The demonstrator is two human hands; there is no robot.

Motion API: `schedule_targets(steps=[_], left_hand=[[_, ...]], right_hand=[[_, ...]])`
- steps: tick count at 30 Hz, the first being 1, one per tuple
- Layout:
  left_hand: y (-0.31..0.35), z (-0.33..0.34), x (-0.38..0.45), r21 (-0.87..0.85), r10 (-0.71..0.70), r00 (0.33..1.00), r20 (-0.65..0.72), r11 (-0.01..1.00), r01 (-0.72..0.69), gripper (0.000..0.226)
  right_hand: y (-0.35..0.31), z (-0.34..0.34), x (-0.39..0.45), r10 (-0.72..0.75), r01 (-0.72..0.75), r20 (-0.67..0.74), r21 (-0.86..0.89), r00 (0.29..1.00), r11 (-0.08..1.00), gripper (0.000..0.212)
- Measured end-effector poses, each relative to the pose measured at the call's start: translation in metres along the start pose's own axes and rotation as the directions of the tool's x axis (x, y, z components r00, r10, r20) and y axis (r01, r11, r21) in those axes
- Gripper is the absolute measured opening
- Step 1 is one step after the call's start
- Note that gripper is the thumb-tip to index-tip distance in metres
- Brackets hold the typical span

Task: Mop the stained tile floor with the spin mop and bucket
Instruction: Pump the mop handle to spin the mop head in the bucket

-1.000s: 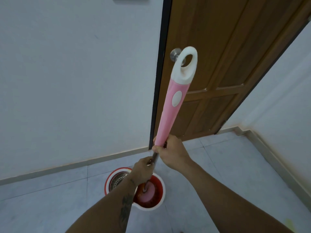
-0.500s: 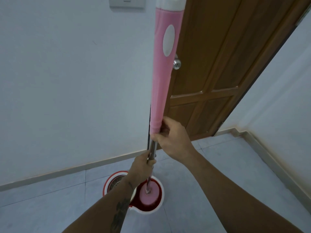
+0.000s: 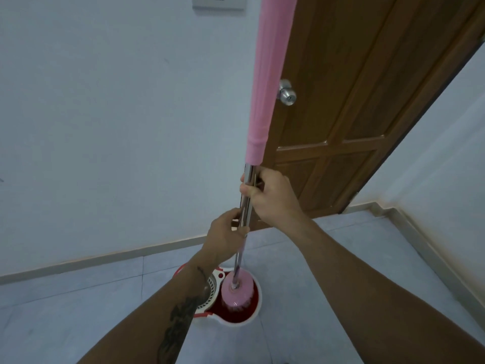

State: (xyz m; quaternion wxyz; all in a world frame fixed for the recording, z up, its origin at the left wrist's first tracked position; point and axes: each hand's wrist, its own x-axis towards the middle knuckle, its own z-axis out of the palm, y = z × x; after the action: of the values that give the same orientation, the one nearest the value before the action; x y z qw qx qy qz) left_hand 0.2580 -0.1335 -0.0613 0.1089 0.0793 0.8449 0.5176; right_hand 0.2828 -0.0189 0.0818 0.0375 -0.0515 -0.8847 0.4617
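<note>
The spin mop stands nearly upright in front of me, its pink handle sleeve [image 3: 265,82] running out of the top of the view. My right hand [image 3: 270,195] grips the bare metal pole [image 3: 248,195] just below the sleeve. My left hand [image 3: 225,235] grips the pole a little lower. The pink mop head [image 3: 237,290] hangs over the water side of the red and white bucket [image 3: 256,308] on the tile floor [image 3: 354,258]. My left forearm covers most of the metal spinner basket [image 3: 213,282].
A brown wooden door [image 3: 354,101] with a round metal knob [image 3: 286,93] stands just behind the mop. White walls close in on the left and right, with a skirting board [image 3: 105,258] along the floor. A light switch [image 3: 219,2] is high on the left wall.
The mop has risen: its handle top has left the view and the head has come up out of the bucket. My right hand has slid from the pink sleeve onto the bare pole.
</note>
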Motion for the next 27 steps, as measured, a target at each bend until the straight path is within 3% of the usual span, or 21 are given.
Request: schedule_targets(steps=[4, 11, 16, 22, 27], left_hand=[[-0.018, -0.003, -0.010, 0.030, -0.097, 0.995, 0.036, 0.995, 0.096, 0.026], [-0.024, -0.005, -0.007, 0.064, -0.135, 0.989, -0.054, 0.988, 0.138, 0.033], [-0.023, -0.014, -0.014, 0.010, -0.139, 0.984, -0.111, 0.990, 0.141, 0.017], [-0.025, -0.031, -0.014, -0.018, -0.142, 0.981, -0.135, 0.990, 0.141, 0.016], [-0.045, -0.047, -0.015, 0.062, -0.173, 0.976, -0.130, 0.981, 0.182, 0.014]], right_hand=[[-0.020, -0.003, -0.001, -0.077, 0.077, 0.010, 0.012, 0.997, 0.997, 0.010], [-0.049, -0.010, 0.003, -0.193, 0.193, 0.001, 0.036, 0.981, 0.981, 0.008], [-0.070, -0.018, 0.004, -0.249, 0.248, 0.003, 0.055, 0.969, 0.967, 0.010], [-0.078, -0.017, 0.007, -0.250, 0.246, 0.023, 0.114, 0.968, 0.963, 0.018], [-0.071, 0.004, 0.006, -0.201, 0.188, 0.071, 0.158, 0.977, 0.969, 0.016]])
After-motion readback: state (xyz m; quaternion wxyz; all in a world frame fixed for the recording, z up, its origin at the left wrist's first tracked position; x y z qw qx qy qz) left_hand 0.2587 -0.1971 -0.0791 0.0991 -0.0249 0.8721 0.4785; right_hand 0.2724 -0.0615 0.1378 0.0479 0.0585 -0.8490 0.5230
